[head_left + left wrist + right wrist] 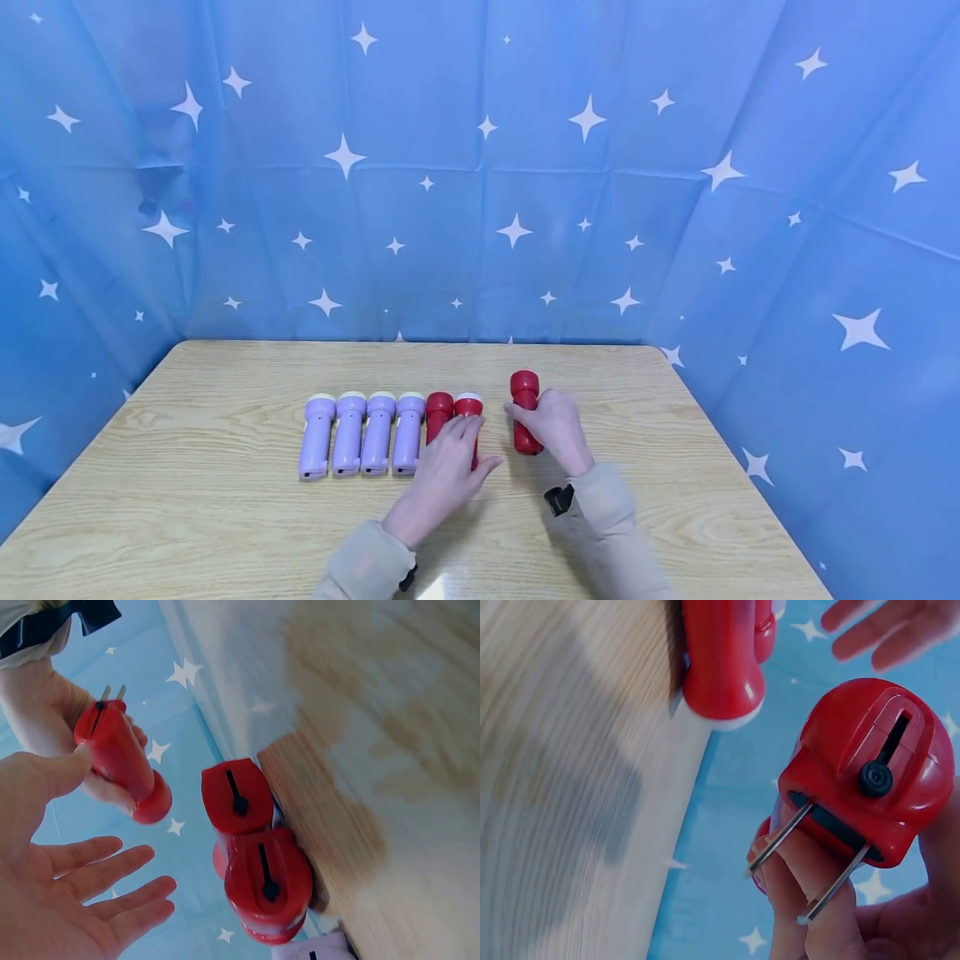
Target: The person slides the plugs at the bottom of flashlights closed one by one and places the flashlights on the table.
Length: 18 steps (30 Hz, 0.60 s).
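My right hand [558, 425] grips a red flashlight [525, 387] around its body, head pointing to the back. In the right wrist view, two metal plug prongs [829, 889] stick out beside the black slider [876, 778] at its tail end. My left hand [450, 462], fingers extended, hovers over two more red flashlights and partly hides them in the head view. One is all red [438, 407]; the other has a white rim [468, 399]. Both lie side by side, and the left wrist view shows their tail ends with black sliders.
Several lilac flashlights [318, 433] with pale rims lie in a row to the left of the red pair. Everything lies on a wood-grain table [187, 517]. A blue curtain with white stars [480, 208] hangs behind and beside the table.
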Available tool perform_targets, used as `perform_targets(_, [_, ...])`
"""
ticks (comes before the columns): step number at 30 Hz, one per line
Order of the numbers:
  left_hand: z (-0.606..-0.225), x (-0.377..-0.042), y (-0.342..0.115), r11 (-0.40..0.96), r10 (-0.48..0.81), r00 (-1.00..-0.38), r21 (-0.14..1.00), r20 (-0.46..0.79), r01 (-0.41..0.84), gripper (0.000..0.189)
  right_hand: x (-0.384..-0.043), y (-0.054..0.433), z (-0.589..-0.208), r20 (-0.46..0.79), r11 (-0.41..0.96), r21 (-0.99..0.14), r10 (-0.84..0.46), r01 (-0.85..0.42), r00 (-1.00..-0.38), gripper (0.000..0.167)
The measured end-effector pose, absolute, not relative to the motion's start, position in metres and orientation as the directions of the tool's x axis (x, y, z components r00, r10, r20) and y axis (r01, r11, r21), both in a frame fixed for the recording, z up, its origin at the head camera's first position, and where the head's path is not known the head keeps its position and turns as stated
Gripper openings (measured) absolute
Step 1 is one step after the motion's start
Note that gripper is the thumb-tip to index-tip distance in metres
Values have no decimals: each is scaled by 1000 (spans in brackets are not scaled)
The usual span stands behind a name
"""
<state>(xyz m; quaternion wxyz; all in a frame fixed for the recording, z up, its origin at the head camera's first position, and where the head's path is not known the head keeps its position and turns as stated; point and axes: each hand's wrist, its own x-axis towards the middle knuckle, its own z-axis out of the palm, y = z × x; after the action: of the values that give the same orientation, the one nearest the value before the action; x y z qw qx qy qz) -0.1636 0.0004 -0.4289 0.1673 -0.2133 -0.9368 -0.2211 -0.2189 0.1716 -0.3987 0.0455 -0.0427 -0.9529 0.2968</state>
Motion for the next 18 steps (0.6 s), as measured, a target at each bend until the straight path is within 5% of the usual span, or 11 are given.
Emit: perform_targets(18, [-429,-161,13,796,372,-823,308,429,521,64,-210,150,-402,103,804,-595,79,2,-991,42])
